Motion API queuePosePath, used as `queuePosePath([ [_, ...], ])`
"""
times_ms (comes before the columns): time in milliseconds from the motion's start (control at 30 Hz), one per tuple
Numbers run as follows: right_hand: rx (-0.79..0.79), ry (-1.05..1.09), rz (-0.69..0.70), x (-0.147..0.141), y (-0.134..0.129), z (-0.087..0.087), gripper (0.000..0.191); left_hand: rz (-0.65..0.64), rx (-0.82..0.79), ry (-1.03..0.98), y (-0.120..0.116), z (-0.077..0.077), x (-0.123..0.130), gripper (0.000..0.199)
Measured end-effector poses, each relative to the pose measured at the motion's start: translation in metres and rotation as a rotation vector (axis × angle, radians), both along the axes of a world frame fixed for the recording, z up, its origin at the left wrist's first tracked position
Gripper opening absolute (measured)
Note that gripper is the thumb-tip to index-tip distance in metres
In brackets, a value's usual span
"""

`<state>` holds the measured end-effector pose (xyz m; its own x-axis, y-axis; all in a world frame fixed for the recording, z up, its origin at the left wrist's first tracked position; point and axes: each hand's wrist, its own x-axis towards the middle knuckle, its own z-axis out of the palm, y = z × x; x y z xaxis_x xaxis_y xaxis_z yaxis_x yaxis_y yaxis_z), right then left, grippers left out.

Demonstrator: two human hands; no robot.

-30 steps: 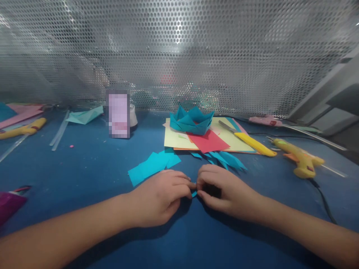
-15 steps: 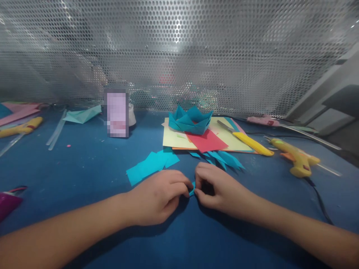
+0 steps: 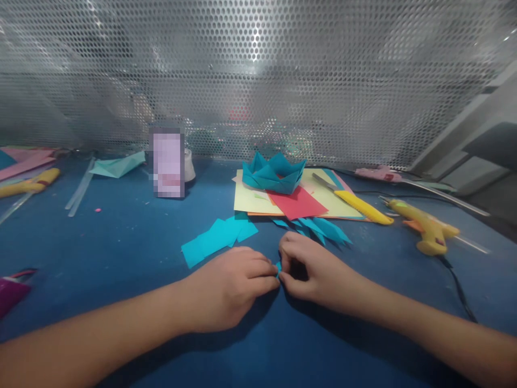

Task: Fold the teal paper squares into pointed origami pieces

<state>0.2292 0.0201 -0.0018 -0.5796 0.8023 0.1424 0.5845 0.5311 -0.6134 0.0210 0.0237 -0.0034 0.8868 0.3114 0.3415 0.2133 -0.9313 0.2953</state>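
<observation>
Between my two hands is a small piece of blue paper [image 3: 278, 268], mostly hidden by the fingers. My left hand [image 3: 232, 291] pinches it from the left, fingers pressed together. From the right, my right hand [image 3: 313, 269] grips it between thumb and forefinger. Several flat blue paper pieces [image 3: 214, 242] lie overlapping just beyond my left hand. Folded, pointed blue paper strips [image 3: 325, 229] sit beyond my right hand. Farther back, a blue folded-paper boat-like form with pointed edges [image 3: 274, 173] rests on a stack of coloured sheets [image 3: 248, 202], beside a red paper square [image 3: 299, 202].
A yellow-handled knife [image 3: 363, 206] lies on the stack's right side. Yellow glue gun [image 3: 430, 226] with a black cord is at right, a pink one [image 3: 377, 173] behind. At left are clear glue sticks [image 3: 83, 188] and another yellow glue gun [image 3: 38, 183]. A perforated metal panel [image 3: 258, 81] closes the back.
My left hand's fingers have closed in and shifted slightly right, covering more of the small blue paper. My right hand has barely moved.
</observation>
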Motion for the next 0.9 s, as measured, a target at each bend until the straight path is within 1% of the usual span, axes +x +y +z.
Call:
queuePosePath([
  [200, -0.049, 0.002, 0.02, 0.001, 0.002, 0.004, 0.016, 0.033, 0.017, 0.008, -0.004, 0.0, 0.0, 0.032],
  [367, -0.054, -0.016, 0.004, 0.003, 0.001, 0.003, 0.016, 0.049, -0.073, -0.001, -0.005, 0.004, 0.001, 0.039],
  [500, -0.102, -0.023, -0.026, 0.005, 0.0, 0.007, 0.02, 0.083, -0.103, -0.048, -0.005, 0.002, -0.001, 0.041],
  [600, -0.141, -0.028, 0.013, 0.008, 0.001, 0.009, 0.026, 0.106, -0.088, -0.078, -0.006, -0.001, -0.001, 0.038],
  [667, -0.138, -0.044, 0.03, 0.009, 0.001, 0.01, 0.023, 0.108, -0.082, -0.065, -0.007, -0.002, 0.0, 0.033],
  [767, -0.124, -0.063, 0.031, 0.011, 0.002, 0.01, 0.017, 0.129, -0.087, -0.043, -0.007, -0.003, 0.003, 0.021],
  [900, -0.075, -0.063, 0.027, 0.01, 0.003, 0.011, 0.015, 0.158, -0.151, -0.065, -0.005, -0.005, 0.005, 0.009],
])
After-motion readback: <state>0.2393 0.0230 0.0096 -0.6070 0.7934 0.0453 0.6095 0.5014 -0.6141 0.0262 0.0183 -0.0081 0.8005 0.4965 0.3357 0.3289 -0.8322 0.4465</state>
